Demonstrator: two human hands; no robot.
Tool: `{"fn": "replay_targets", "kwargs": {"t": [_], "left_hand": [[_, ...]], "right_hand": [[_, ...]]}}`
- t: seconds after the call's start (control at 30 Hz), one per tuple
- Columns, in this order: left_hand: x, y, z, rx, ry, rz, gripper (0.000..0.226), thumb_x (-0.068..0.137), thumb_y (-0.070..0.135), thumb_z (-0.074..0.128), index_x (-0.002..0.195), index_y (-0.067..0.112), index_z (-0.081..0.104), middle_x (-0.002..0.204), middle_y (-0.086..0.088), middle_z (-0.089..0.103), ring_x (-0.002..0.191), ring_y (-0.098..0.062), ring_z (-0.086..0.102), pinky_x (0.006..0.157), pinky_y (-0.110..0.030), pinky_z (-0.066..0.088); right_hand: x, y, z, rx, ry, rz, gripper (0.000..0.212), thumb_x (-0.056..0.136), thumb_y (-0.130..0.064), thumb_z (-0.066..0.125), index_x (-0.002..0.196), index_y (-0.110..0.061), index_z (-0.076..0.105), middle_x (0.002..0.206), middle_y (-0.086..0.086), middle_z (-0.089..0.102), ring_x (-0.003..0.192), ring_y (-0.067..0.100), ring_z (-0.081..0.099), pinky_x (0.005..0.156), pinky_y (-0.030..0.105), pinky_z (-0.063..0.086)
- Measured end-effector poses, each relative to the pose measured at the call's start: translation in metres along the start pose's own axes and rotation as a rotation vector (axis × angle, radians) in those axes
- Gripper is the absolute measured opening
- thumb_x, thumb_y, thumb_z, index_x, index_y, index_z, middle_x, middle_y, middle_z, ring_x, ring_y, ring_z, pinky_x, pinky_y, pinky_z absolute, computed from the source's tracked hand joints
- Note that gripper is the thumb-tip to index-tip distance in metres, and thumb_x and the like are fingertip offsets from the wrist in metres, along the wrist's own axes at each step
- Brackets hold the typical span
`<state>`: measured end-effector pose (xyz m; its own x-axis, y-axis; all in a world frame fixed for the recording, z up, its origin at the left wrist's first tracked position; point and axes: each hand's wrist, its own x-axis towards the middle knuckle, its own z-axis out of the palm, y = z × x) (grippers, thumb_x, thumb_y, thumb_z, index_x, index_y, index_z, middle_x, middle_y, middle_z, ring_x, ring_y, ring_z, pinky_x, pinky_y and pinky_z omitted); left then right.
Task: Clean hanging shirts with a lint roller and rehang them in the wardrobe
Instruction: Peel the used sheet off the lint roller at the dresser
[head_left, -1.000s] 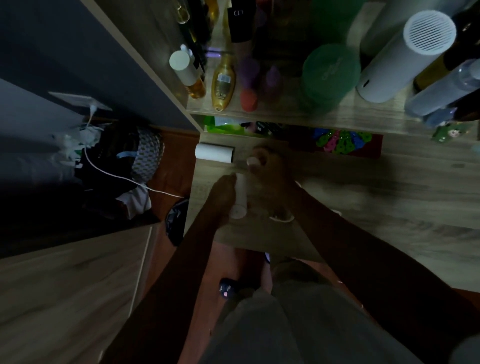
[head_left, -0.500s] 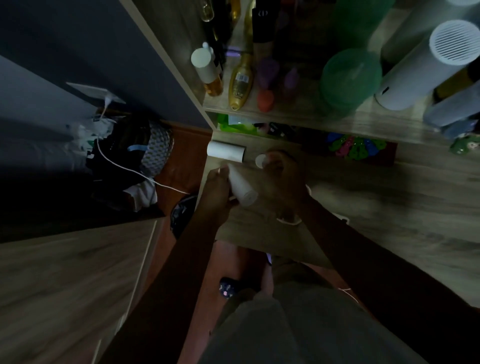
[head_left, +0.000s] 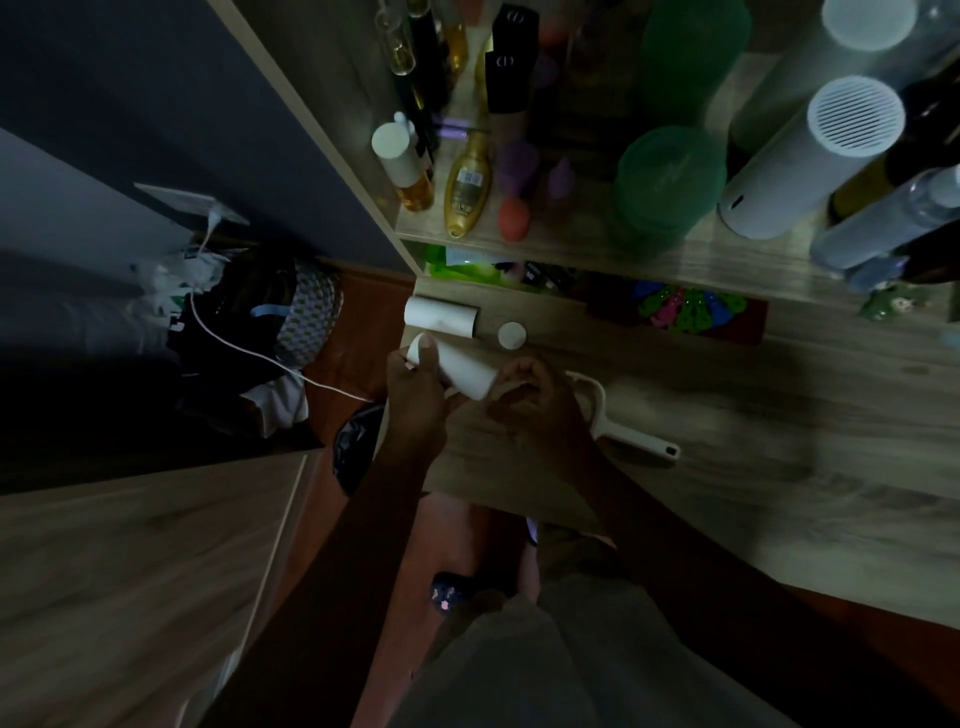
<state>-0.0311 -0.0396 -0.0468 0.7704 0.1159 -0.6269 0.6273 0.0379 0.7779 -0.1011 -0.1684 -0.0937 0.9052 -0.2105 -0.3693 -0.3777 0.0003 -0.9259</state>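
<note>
Worktop (head_left: 779, 441): left hand (head_left: 415, 397) grips refill roll (head_left: 465, 371), thumb over its far end; right hand (head_left: 540, 408) curls round the spindle end of the lint roller (head_left: 641, 448), handle resting on the wood. Keep roll coaxial, push straight till seated. Spare roll (head_left: 441, 317), cap (head_left: 511, 335) just beyond.

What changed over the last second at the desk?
The left hand tipped the white roll from upright to slanting, top end leftward. The small cap, earlier against the right hand, now lies alone on the desk. The spare roll and lint roller stayed put.
</note>
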Motion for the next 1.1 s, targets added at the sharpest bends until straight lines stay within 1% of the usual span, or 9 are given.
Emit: {"fn": "replay_targets", "kwargs": {"t": [0.1, 0.23, 0.37, 0.53, 0.7, 0.77, 0.87, 1.0, 1.1], "left_hand": [[0.000, 0.000, -0.001, -0.002, -0.002, -0.003, 0.029, 0.105, 0.033, 0.043, 0.120, 0.009, 0.043, 0.107, -0.012, 0.062, 0.093, -0.023, 0.068, 0.066, -0.034, 0.061], [0.002, 0.002, 0.000, -0.003, -0.006, -0.001, 0.026, 0.105, 0.033, 0.042, 0.116, 0.009, 0.045, 0.103, -0.010, 0.062, 0.092, -0.023, 0.067, 0.068, -0.035, 0.061], [0.006, 0.001, 0.000, -0.023, -0.024, -0.024, 0.031, 0.105, 0.032, 0.043, 0.124, 0.008, 0.042, 0.109, -0.010, 0.061, 0.096, -0.024, 0.067, 0.064, -0.033, 0.061], [0.011, -0.001, 0.002, -0.010, -0.052, -0.048, 0.022, 0.105, 0.032, 0.043, 0.116, 0.013, 0.048, 0.105, -0.008, 0.063, 0.091, -0.020, 0.069, 0.066, -0.034, 0.060], [0.016, -0.006, 0.002, 0.016, -0.065, -0.065, 0.042, 0.104, 0.036, 0.045, 0.132, 0.004, 0.046, 0.119, -0.020, 0.063, 0.105, -0.030, 0.068, 0.069, -0.036, 0.061], [0.017, -0.007, 0.003, 0.019, -0.066, -0.051, 0.042, 0.105, 0.035, 0.044, 0.132, 0.003, 0.046, 0.118, -0.019, 0.063, 0.103, -0.029, 0.068, 0.071, -0.037, 0.061], [0.018, -0.005, 0.003, 0.006, -0.083, -0.027, 0.041, 0.104, 0.035, 0.045, 0.131, 0.004, 0.048, 0.119, -0.019, 0.064, 0.105, -0.031, 0.069, 0.077, -0.042, 0.062], [0.021, -0.003, 0.004, -0.026, -0.055, -0.033, 0.033, 0.102, 0.036, 0.050, 0.124, 0.011, 0.050, 0.118, -0.015, 0.065, 0.106, -0.030, 0.068, 0.080, -0.045, 0.061], [0.028, -0.005, -0.001, -0.005, -0.037, 0.031, 0.048, 0.098, 0.039, 0.057, 0.127, 0.002, 0.048, 0.118, -0.021, 0.065, 0.105, -0.035, 0.069, 0.072, -0.040, 0.061]], "right_hand": [[0.003, 0.005, 0.001, 0.008, 0.014, -0.002, 0.034, 0.072, -0.006, 0.085, 0.093, -0.011, 0.059, 0.083, -0.014, 0.067, 0.070, -0.007, 0.064, 0.057, 0.010, 0.048], [0.007, 0.003, 0.002, -0.017, 0.068, -0.030, 0.036, 0.068, -0.016, 0.086, 0.094, -0.005, 0.064, 0.080, -0.017, 0.069, 0.072, 0.002, 0.065, 0.060, 0.014, 0.050], [0.007, 0.000, 0.000, -0.066, 0.082, -0.084, 0.035, 0.070, -0.004, 0.086, 0.095, 0.005, 0.063, 0.082, -0.016, 0.065, 0.076, -0.011, 0.063, 0.069, 0.009, 0.048], [0.007, -0.005, -0.001, -0.108, 0.102, -0.091, 0.032, 0.072, -0.031, 0.081, 0.093, -0.015, 0.065, 0.090, -0.009, 0.068, 0.079, 0.002, 0.065, 0.071, 0.014, 0.050], [0.011, -0.005, -0.010, -0.098, 0.035, -0.030, 0.034, 0.070, -0.020, 0.087, 0.090, -0.025, 0.060, 0.095, -0.004, 0.066, 0.080, 0.015, 0.065, 0.071, 0.035, 0.054], [0.012, -0.006, -0.010, -0.108, 0.040, -0.020, 0.035, 0.070, -0.020, 0.086, 0.080, -0.035, 0.056, 0.087, -0.010, 0.064, 0.075, 0.011, 0.063, 0.068, 0.036, 0.052], [0.013, -0.005, -0.011, -0.089, 0.038, -0.005, 0.036, 0.068, -0.026, 0.084, 0.067, -0.039, 0.051, 0.074, -0.015, 0.063, 0.066, 0.005, 0.058, 0.061, 0.029, 0.047], [0.015, -0.003, -0.024, -0.052, 0.048, 0.099, 0.025, 0.074, -0.025, 0.085, 0.082, -0.025, 0.062, 0.079, 0.001, 0.067, 0.061, 0.010, 0.061, 0.055, 0.030, 0.051], [0.028, -0.001, -0.039, -0.188, 0.115, 0.121, 0.025, 0.082, -0.026, 0.079, 0.101, -0.017, 0.065, 0.094, -0.006, 0.068, 0.080, 0.000, 0.063, 0.073, 0.024, 0.055]]}}
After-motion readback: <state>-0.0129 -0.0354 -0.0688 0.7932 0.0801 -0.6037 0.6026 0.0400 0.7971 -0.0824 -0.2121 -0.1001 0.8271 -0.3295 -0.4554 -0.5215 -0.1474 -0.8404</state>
